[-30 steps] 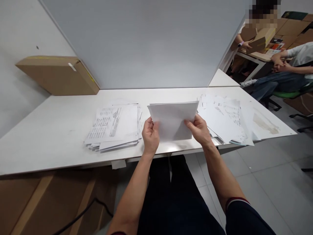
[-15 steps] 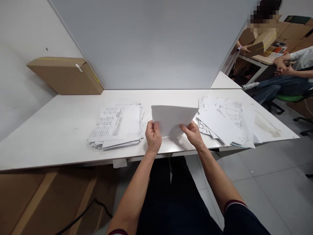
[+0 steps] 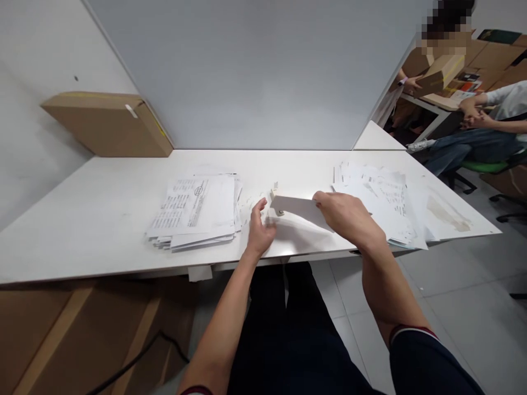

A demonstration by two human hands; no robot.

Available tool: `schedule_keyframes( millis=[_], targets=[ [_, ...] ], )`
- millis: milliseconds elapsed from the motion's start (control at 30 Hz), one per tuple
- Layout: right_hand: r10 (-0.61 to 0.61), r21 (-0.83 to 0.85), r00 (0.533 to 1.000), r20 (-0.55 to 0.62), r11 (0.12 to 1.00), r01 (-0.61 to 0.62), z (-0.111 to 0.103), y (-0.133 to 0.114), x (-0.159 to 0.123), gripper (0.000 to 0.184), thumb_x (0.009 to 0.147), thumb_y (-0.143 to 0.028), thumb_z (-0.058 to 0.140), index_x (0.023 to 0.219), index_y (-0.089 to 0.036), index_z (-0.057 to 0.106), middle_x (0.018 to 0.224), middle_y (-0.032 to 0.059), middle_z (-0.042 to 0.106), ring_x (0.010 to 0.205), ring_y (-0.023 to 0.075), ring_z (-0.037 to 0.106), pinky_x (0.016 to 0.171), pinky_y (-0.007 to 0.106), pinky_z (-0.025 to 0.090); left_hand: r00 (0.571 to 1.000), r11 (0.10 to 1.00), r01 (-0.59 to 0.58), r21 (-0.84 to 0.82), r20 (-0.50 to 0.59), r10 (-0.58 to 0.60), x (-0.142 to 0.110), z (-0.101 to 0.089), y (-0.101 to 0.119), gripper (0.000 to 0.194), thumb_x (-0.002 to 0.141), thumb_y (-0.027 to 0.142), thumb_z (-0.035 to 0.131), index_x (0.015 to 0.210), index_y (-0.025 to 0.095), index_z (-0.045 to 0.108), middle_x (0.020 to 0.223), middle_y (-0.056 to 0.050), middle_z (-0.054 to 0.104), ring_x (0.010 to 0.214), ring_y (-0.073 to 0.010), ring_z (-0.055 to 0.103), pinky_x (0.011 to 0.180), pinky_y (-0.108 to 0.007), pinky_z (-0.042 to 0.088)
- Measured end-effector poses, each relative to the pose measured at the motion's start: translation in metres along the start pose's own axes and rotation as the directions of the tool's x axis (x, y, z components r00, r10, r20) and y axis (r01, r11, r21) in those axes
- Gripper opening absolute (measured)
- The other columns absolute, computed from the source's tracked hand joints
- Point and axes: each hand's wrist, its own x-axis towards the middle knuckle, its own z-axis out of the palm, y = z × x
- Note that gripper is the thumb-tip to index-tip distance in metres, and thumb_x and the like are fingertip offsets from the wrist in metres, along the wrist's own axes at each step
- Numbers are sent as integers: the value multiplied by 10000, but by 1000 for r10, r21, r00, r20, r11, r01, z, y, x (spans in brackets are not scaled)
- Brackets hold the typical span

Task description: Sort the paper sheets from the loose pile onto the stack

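Note:
My right hand [image 3: 346,216] grips a white sheet of paper [image 3: 298,208], held nearly flat and low over the white table [image 3: 102,219]. My left hand [image 3: 260,230] rests near the table's front edge with fingers apart, touching the sheet's left end. A small object [image 3: 276,198] lies on the table just behind the sheet; I cannot make out what it is. A neat stack of printed papers [image 3: 197,211] lies left of my hands. A loose spread of papers [image 3: 382,200] lies to the right.
A flat cardboard box [image 3: 107,125] leans at the table's back left corner against the wall. A grey partition [image 3: 255,71] stands behind the table. At the far right, other people sit by cardboard boxes [image 3: 440,68] and a chair [image 3: 486,164].
The sheet, held upright in both hands before, has been tipped down nearly flat over the table. My left hand has let go and opened; my right hand has moved over the sheet.

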Motion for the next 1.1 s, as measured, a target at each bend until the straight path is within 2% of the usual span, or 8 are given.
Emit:
schedule_keyframes(
  millis=[233, 467, 600, 667, 767, 867, 967, 1100],
  targets=[
    [-21, -24, 994, 105, 999, 23, 20, 1, 5, 152, 833, -133, 360, 784, -177, 497, 598, 42, 521, 496, 125, 381, 509, 280, 194, 992, 995, 94, 19, 88, -95, -2, 4, -1, 201, 795, 354, 538, 923, 221, 618, 933, -52, 622, 893, -187, 574, 787, -316, 439],
    [-38, -42, 995, 92, 998, 42, 12, -3, 5, 170, 842, -139, 352, 832, -176, 518, 629, 52, 554, 521, 138, 426, 514, 275, 205, 999, 994, 35, -100, -31, -38, -2, 4, 3, 203, 807, 388, 530, 842, 197, 591, 763, -11, 610, 723, -136, 556, 691, -254, 422],
    [10, 214, 999, 43, 977, -19, 3, 8, -2, 157, 850, -256, 404, 823, -193, 545, 618, 33, 564, 555, 151, 481, 518, 265, 274, 987, 979, 29, -204, -150, -60, -2, 1, 11, 222, 795, 396, 552, 837, 181, 583, 706, -9, 602, 675, -126, 562, 663, -251, 437],
    [64, 462, 996, 64, 883, -86, 3, 18, -9, 168, 833, -317, 446, 830, -200, 566, 647, 28, 590, 583, 157, 524, 521, 261, 331, 972, 963, 32, -268, -216, -92, -2, 0, 14, 235, 815, 397, 524, 857, 173, 580, 686, -10, 606, 652, -121, 573, 671, -257, 450],
    [92, 810, 961, 260, 521, -269, 19, 36, -18, 255, 790, -391, 515, 940, -202, 597, 778, 43, 655, 656, 181, 600, 546, 279, 434, 938, 947, 42, -318, -315, -147, 2, -2, 13, 259, 846, 391, 465, 893, 166, 582, 700, -17, 609, 652, -118, 578, 681, -266, 465],
    [98, 841, 868, 486, 216, -496, 52, 54, -23, 341, 717, -389, 605, 989, -184, 616, 837, 65, 683, 702, 206, 638, 576, 304, 495, 941, 966, 112, -231, -287, -178, 8, -2, 6, 231, 840, 337, 470, 960, 175, 582, 761, -31, 617, 714, -128, 581, 695, -270, 463],
    [198, 767, 780, 594, 152, -623, 84, 67, -27, 311, 674, -354, 648, 918, -162, 643, 820, 76, 697, 667, 204, 646, 556, 293, 504, 982, 990, 140, -11, -124, -140, 15, -1, 1, 272, 827, 236, 466, 1081, 208, 560, 897, -51, 620, 766, -141, 575, 719, -289, 457],
    [206, 748, 763, 613, 159, -644, 100, 73, -29, 329, 692, -381, 635, 941, -166, 637, 857, 75, 701, 677, 203, 653, 569, 287, 509, 999, 974, -37, 225, 31, 31, 21, 5, -2, 394, 820, 111, 382, 1168, 223, 528, 1044, -77, 578, 940, -183, 545, 841, -347, 433]
  ],
)
